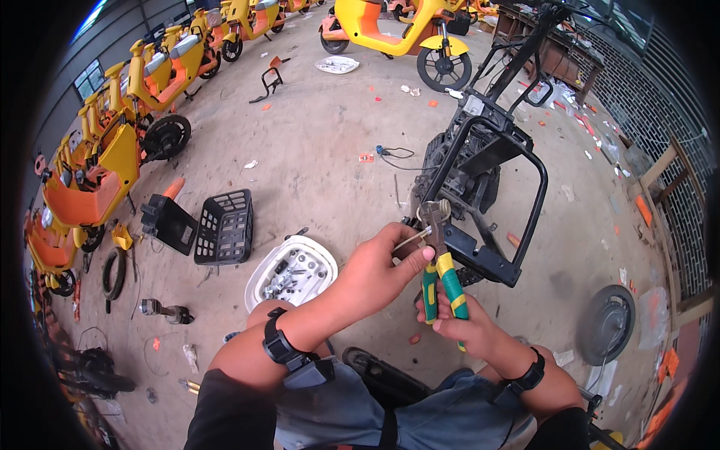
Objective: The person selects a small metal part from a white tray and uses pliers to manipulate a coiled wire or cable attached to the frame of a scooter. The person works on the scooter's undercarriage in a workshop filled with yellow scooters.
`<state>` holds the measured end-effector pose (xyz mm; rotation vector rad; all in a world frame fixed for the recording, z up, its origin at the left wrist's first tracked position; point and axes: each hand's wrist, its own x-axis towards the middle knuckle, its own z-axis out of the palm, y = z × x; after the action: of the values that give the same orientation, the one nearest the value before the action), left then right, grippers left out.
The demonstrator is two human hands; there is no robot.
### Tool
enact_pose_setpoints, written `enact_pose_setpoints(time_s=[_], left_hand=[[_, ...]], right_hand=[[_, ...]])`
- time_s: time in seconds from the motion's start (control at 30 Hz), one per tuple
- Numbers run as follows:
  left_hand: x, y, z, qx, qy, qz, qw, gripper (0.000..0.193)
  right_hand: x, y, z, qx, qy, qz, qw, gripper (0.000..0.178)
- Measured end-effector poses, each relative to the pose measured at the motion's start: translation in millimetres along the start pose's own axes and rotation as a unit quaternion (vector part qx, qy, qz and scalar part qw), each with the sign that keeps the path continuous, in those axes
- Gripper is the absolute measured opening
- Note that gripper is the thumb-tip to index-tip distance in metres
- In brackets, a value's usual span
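My right hand (476,331) grips a pair of pliers (453,289) by its green and yellow handles, which stand somewhat apart. The dark jaws point away from me, in front of a stripped black scooter frame (534,225). Between the thumb and fingers of my left hand (382,270) is a thin, pale, rod-like piece (409,240). Its far end reaches the pliers' jaws; whether they bite on it I cannot tell. A small round metal part (444,208) shows right at the jaws, and what it belongs to is unclear.
Left of my hands sits a white tray (259,281) of loose nuts and bolts. A black plastic basket (223,225) and a power tool (166,310) lie farther left. Yellow scooters (161,82) line the left side. A wheel (606,325) lies on the right.
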<state>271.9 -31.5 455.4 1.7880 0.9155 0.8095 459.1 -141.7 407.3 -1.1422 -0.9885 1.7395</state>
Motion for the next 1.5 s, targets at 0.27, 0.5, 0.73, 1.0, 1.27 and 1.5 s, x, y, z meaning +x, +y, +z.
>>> enact_pose_setpoints(time_s=[0.27,0.5,0.73,1.0,1.27,1.5], left_hand=[[-24.9,22.8,-4.0,0.062,0.087,0.446,0.889,0.030],[-33.7,11.1,42.7,-0.005,-0.085,0.083,0.993,0.046],[-15.4,8.9,43.8,-0.315,-0.147,-0.070,0.935,0.081],[-18.6,13.1,51.3,-0.279,-0.166,-0.153,0.933,0.117],[-30.0,33.0,56.3,-0.343,-0.127,-0.140,0.920,0.085],[-35.0,27.4,59.0,-0.395,-0.081,-0.146,0.903,0.073]], right_hand=[[-16.8,-34.9,1.8,0.054,-0.015,-0.131,0.990,0.065],[-7.2,-34.6,-19.4,0.059,-0.022,-0.084,0.994,0.066],[-12.5,-42.4,3.6,-0.068,0.030,-0.108,0.991,0.054],[-4.8,-20.7,15.9,-0.271,0.112,-0.268,0.918,0.061],[-8.5,-26.9,20.4,-0.334,0.120,-0.322,0.878,0.058],[-4.0,-23.4,24.1,-0.345,0.143,-0.285,0.883,0.053]])
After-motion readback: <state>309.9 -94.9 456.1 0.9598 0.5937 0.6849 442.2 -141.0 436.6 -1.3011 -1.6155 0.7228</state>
